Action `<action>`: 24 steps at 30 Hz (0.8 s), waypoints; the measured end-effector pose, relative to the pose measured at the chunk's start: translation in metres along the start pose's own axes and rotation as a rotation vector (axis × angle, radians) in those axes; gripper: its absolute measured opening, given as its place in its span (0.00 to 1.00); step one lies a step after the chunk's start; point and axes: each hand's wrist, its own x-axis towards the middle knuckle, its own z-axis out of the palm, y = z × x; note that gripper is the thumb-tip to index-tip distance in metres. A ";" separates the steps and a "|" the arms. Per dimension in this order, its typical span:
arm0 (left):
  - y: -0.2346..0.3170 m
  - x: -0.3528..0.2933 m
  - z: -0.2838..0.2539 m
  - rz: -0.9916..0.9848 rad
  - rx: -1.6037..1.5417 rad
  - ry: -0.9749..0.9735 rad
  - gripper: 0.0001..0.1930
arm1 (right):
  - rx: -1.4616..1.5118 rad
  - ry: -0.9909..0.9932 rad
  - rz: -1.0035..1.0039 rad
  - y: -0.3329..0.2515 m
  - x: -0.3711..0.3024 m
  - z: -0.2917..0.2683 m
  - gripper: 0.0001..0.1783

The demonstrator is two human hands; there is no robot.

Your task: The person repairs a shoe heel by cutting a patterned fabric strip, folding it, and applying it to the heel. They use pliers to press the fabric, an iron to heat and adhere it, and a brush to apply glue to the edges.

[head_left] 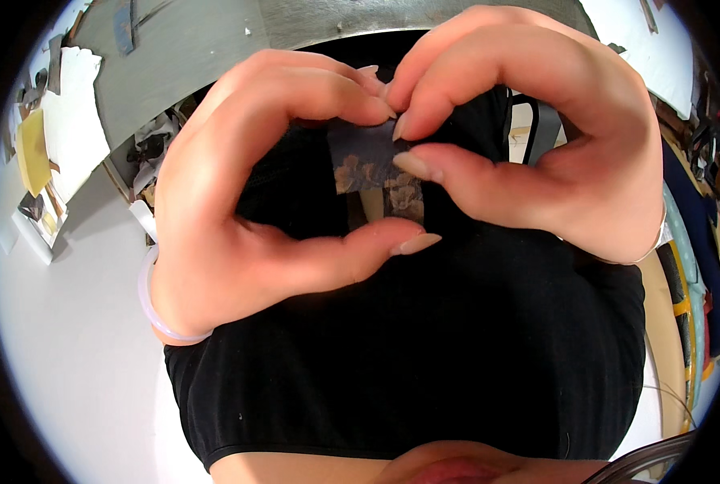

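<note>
A small dark strip of fabric [360, 153] with tan flower figures hangs between my two hands, in front of my black top. It looks bent or folded, with a narrow pale part showing between two dark flaps. My left hand [207, 218] curls around it, closed, with fingertips at its upper edge and the thumb along its lower end. From the other side my right hand [610, 153] pinches its right edge between thumb and index finger. The fingertips of both hands meet at the top. Whatever lies behind the strip is hidden.
Beyond my hands is a grey worktop [174, 73] with a dark scrap [124, 28] on it. White torn sheet material [74, 113] and a yellow block [33, 152] are at left. Folded or stacked materials [682, 242] line the right side.
</note>
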 end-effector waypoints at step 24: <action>0.015 -0.002 0.000 -0.151 -0.155 -0.037 0.21 | -0.174 -0.056 0.002 -0.012 0.002 -0.008 0.15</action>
